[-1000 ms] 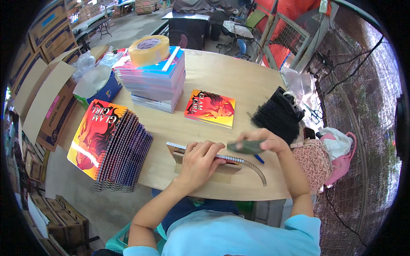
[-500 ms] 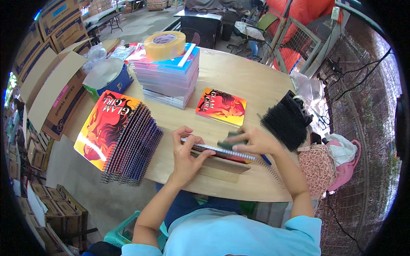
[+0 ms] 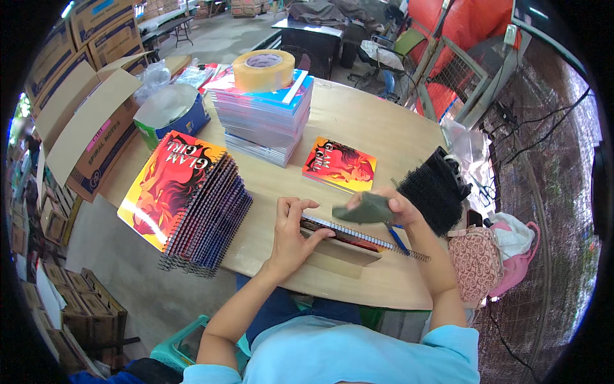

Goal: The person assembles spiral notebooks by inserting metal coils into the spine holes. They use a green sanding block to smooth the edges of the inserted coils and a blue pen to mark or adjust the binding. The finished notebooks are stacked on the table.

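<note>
Leftward, open carton, contents hidden.

Bright light glares off the notebook stack, and outer edges bend with distortion.

room behind booklets; black coils block right.

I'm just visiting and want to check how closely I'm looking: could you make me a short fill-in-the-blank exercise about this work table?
1. The notebook in the left hand has a coil sticking out toward the person's ____.
2. The object in the right hand is dark ____.
3. A roll of ____ lies on the tall stack of booklets.
4. The pile of coil-bound notebooks stands on the person's ____ side.

Missing words: right; green; tape; left.
</note>
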### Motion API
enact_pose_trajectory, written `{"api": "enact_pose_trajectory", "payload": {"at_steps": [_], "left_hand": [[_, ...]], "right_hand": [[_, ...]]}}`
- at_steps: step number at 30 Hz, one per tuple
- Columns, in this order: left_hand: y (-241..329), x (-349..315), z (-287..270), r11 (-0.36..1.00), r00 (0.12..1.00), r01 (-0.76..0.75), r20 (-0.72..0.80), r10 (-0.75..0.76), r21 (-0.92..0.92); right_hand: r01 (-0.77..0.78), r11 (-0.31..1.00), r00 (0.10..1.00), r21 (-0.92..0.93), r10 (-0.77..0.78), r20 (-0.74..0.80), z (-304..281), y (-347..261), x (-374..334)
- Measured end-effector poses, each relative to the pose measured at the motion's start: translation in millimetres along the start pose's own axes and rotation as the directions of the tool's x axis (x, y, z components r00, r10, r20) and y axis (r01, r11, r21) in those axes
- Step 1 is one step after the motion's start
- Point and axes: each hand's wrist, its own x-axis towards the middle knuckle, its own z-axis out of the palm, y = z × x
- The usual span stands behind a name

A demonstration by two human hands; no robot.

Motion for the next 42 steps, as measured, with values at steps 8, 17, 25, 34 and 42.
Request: {"api": "enact_pose_trajectory", "payload": {"at_steps": [8, 17, 25, 34, 42], "left_hand": [[-5.1, 1.3, -0.3, 0.999, 0.998, -0.054, -0.034, 0.054, -0.003], [-63.4, 1.1, -29.7, 0.699, 0.973, 0.231, 0.175, -0.151, -0.676], [-63.0, 0.4, -25.9, 0.752, 0.983, 0.178, 0.082, -0.164, -0.635], [-57.7, 0.7, -28.2, 0.658, 0.96, 0.271, 0.148, -0.237, -0.703], [-58.1, 5.2, -25.2, 0.739, 0.985, 0.159, 0.152, -0.076, -0.655]], "right_hand": [[-0.047, 0.913, 0.991, -0.404, 0.094, 0.098, 11.2, -24.7, 23.4], [-0.005, 0.974, 0.999, -0.228, 0.017, 0.048, 13.1, -10.5, 34.0], [-0.01, 0.994, 0.998, 0.112, 0.003, 0.066, 24.6, -10.7, 49.1], [-0.07, 0.938, 0.995, -0.339, 0.089, 0.038, 26.8, 19.8, 65.5], [-0.534, 0.516, 0.763, -0.67, -0.047, -0.645, 34.1, 91.8, -99.1]]}}
